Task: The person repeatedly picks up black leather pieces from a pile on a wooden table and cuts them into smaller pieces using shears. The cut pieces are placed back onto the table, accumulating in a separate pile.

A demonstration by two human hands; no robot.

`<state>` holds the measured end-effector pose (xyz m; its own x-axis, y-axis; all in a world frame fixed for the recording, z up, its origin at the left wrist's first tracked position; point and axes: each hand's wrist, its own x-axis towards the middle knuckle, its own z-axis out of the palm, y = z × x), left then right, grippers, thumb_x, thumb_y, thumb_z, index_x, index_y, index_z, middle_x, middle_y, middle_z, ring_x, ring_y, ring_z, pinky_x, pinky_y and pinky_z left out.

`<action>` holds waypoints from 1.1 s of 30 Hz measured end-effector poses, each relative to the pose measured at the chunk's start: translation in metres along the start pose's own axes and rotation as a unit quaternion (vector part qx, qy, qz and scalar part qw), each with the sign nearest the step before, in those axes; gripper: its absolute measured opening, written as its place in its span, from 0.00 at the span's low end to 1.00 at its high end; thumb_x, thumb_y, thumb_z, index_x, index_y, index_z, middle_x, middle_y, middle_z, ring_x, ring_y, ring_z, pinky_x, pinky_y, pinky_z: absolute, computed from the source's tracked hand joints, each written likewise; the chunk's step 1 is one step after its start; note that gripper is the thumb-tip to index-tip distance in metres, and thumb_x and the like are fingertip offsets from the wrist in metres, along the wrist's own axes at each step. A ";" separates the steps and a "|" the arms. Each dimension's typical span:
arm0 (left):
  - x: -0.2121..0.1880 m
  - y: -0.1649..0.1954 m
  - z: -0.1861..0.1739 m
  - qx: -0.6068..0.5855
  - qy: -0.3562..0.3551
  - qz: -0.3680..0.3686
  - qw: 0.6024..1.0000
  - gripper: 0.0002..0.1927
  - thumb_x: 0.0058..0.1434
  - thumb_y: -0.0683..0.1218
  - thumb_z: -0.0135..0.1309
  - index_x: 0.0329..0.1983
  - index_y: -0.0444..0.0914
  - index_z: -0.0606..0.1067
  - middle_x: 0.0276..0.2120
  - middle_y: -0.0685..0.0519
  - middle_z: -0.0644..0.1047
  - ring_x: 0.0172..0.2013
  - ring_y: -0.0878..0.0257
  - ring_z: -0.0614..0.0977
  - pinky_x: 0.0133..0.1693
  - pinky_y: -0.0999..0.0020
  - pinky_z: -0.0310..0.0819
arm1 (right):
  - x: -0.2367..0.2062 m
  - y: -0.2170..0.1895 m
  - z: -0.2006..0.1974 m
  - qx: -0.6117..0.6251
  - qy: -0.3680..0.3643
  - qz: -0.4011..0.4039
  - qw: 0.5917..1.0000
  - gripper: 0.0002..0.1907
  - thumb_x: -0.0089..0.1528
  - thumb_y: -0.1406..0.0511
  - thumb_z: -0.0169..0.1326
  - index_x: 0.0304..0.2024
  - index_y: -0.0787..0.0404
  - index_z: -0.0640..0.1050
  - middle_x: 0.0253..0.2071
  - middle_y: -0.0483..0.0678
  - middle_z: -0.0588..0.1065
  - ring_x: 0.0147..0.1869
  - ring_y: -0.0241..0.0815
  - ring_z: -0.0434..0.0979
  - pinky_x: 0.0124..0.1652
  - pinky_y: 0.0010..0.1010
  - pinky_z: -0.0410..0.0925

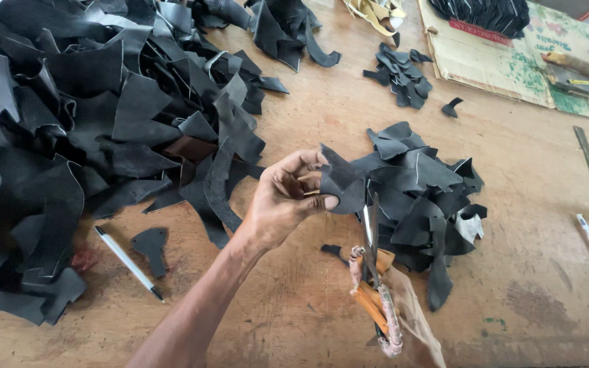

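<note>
Now left hand (286, 197) pinching leather piece (344, 185), scissors (372, 235) cutting

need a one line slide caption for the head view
Left hand holds a black leather piece against the blades of scissors above a wooden table strewn with black leather scraps.

Flattened brown cardboard sheet (485, 61) at the table's far right edge, small red rectangular label (478, 31) on it, green flower-patterned printed sheet (570, 41) just beside it

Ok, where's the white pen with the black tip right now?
In the head view the white pen lies on the wooden table, lower left, beside a small black cut-out piece and just below the big pile of black scraps.
</note>
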<state>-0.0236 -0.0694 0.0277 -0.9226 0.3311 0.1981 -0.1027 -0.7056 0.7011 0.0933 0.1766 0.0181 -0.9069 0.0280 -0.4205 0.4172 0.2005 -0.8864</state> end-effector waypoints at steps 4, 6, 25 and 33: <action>0.001 -0.002 -0.002 0.022 -0.011 -0.004 1.000 0.32 0.59 0.27 0.61 0.67 0.32 0.71 0.48 0.50 0.81 0.49 0.65 0.81 0.49 0.71 0.81 | -0.004 -0.016 0.008 -0.035 -0.013 0.003 0.999 0.12 0.63 0.63 0.52 0.45 0.64 0.76 0.38 0.47 0.77 0.34 0.38 0.74 0.31 0.27 0.67; 0.001 -0.002 0.000 0.045 -0.008 0.003 0.999 0.34 0.59 0.27 0.61 0.70 0.34 0.70 0.49 0.51 0.80 0.47 0.67 0.80 0.44 0.73 0.78 | -0.006 -0.021 0.011 -0.049 -0.016 0.001 0.999 0.11 0.63 0.64 0.51 0.44 0.64 0.76 0.37 0.46 0.77 0.34 0.38 0.73 0.32 0.27 0.67; 0.001 -0.012 0.004 0.046 0.017 -0.003 0.999 0.36 0.58 0.32 0.63 0.70 0.36 0.68 0.53 0.49 0.80 0.46 0.66 0.82 0.46 0.70 0.83 | 0.003 -0.040 0.018 -0.182 -0.029 -0.090 0.979 0.08 0.62 0.63 0.52 0.42 0.58 0.76 0.36 0.43 0.78 0.37 0.35 0.77 0.40 0.25 0.69; 0.002 -0.020 -0.003 0.041 0.021 -0.011 0.999 0.37 0.58 0.31 0.62 0.71 0.36 0.68 0.54 0.48 0.80 0.48 0.66 0.82 0.51 0.70 0.83 | 0.003 -0.041 0.016 -0.166 -0.029 -0.067 0.983 0.09 0.65 0.62 0.50 0.43 0.57 0.78 0.35 0.44 0.79 0.35 0.35 0.76 0.38 0.26 0.68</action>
<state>-0.0246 -0.0565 0.0123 -0.9358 0.3171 0.1542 -0.0933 -0.6443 0.7590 0.0742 0.1527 0.0498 -0.9437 -0.0744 -0.3224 0.2422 0.5082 -0.8264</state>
